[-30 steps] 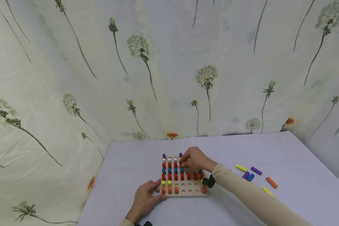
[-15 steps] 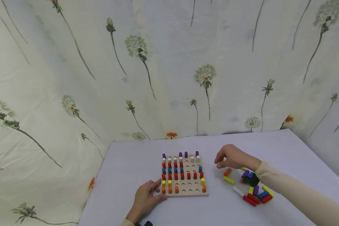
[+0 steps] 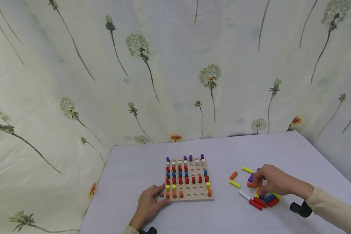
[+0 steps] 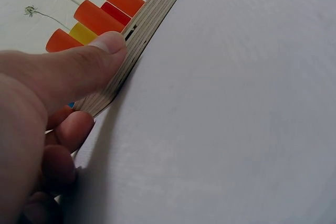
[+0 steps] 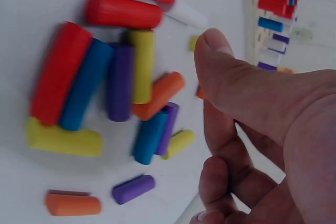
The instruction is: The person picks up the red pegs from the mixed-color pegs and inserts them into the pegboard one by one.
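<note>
A wooden pegboard (image 3: 193, 200) lies on the table with rows of purple, white, red, blue, yellow and orange pegs standing in it; several holes are bare. At its front left corner my left hand (image 3: 148, 203) holds it, the thumb (image 4: 105, 51) against the front edge and the fingers curled by the left side. My right hand (image 3: 276, 182) hovers over the loose pegs to the right, partly covering them. In the right wrist view its thumb and fingers are apart with nothing between them, near a yellow peg (image 5: 143, 66) and an orange peg (image 5: 163, 95).
Around the pile lie a white peg (image 3: 244, 195), a red peg (image 3: 255, 205), a blue peg (image 3: 270, 198) and a yellow peg (image 3: 235, 184). A flower-printed curtain (image 3: 169, 81) hangs behind the white-covered table (image 3: 140, 162).
My right hand has left the pegboard and moved right, over the loose pegs. A red peg now stands where its fingers were. The left hand stays at the board's corner.
</note>
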### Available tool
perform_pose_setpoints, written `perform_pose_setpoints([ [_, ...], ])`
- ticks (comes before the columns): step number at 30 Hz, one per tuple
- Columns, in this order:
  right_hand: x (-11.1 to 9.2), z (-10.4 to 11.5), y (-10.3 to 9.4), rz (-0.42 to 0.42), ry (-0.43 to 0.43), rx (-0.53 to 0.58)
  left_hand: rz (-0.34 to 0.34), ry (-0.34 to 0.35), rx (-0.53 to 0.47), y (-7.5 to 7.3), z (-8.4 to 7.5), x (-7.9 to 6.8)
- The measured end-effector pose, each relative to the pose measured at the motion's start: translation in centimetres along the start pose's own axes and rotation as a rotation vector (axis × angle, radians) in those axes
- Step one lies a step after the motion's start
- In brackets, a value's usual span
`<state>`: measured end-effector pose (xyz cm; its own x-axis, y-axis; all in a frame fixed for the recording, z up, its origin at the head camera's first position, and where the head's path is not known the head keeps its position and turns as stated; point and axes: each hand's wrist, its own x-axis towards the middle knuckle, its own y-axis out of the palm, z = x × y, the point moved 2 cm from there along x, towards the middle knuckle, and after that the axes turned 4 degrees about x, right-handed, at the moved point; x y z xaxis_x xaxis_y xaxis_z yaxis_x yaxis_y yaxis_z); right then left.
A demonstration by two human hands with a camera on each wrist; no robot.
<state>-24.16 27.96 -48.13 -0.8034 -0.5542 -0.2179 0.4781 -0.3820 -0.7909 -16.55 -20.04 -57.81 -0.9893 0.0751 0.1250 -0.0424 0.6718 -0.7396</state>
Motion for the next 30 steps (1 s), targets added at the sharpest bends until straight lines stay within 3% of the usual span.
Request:
perform_pose_setpoints([
  [7,-2.0,-1.9,2.5,0.001,-0.001,-0.038,-0.003,0.005,-0.001,-0.1,-0.1,0.1],
  [18,-2.9,-1.4,5.1,-0.17,-0.128,-0.035,0.001,-0.023,0.007,0.0,0.0,0.0],
  [30,-2.3,-0.2,6.1,-0.185,-0.029,-0.127,-0.014,0.012,0.008,0.0,0.1,-0.1],
])
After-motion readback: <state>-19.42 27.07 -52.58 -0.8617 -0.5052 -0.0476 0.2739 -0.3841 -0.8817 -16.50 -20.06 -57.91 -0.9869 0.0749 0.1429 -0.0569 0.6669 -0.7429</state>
